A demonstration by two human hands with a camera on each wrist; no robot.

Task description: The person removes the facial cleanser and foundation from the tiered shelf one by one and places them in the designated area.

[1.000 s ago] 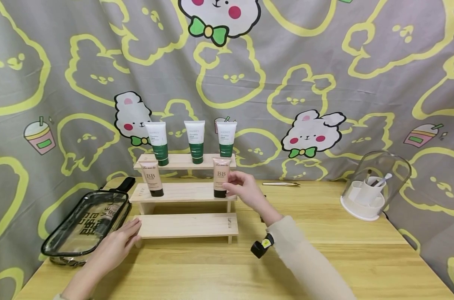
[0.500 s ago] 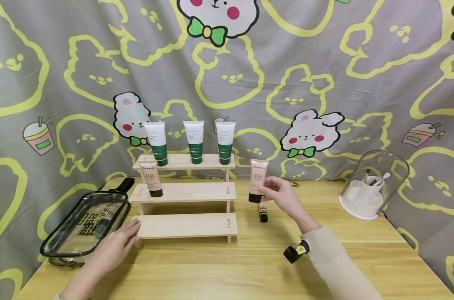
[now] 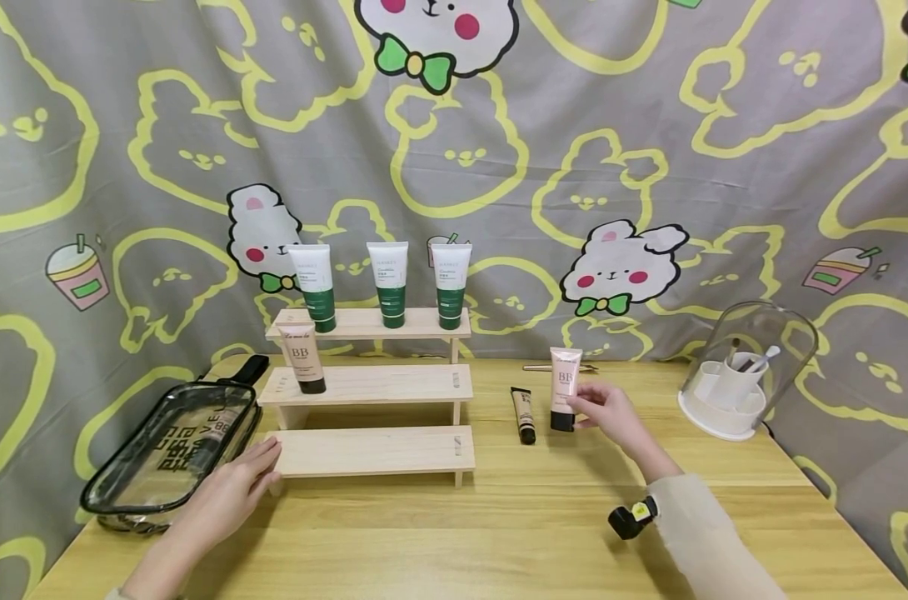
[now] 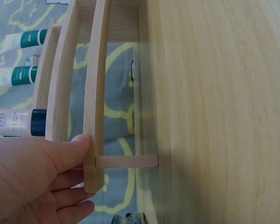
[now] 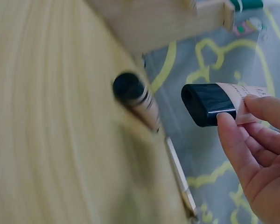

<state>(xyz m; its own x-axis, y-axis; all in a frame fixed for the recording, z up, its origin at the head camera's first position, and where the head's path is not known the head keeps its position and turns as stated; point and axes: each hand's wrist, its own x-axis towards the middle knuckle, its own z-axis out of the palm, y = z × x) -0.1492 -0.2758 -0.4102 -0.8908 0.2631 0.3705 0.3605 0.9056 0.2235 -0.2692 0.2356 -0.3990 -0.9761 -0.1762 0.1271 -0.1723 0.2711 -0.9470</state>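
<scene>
In the head view my right hand point(image 3: 607, 414) pinches a pink BB cream tube point(image 3: 565, 385) with a black cap, upright, right of the wooden display rack point(image 3: 375, 451). The right wrist view shows the tube's black cap point(image 5: 207, 103) off the table. My left hand point(image 3: 236, 486) holds the left end of the rack's lowest step, thumb on its front edge point(image 4: 93, 154). A second BB cream tube point(image 3: 301, 357) stands on the middle step. Several white-and-green tubes, such as one point(image 3: 388, 283) in the centre, stand on top.
A small beige tube with a black cap point(image 3: 524, 415) lies on the table between rack and right hand. A thin brush point(image 3: 536, 367) lies behind. A clear zip bag point(image 3: 172, 446) sits at left, and a domed brush holder point(image 3: 727, 392) at far right.
My right hand has taken the BB cream tube from the middle step and carried it right and lower, past the small lying tube. The left hand has stayed on the rack.
</scene>
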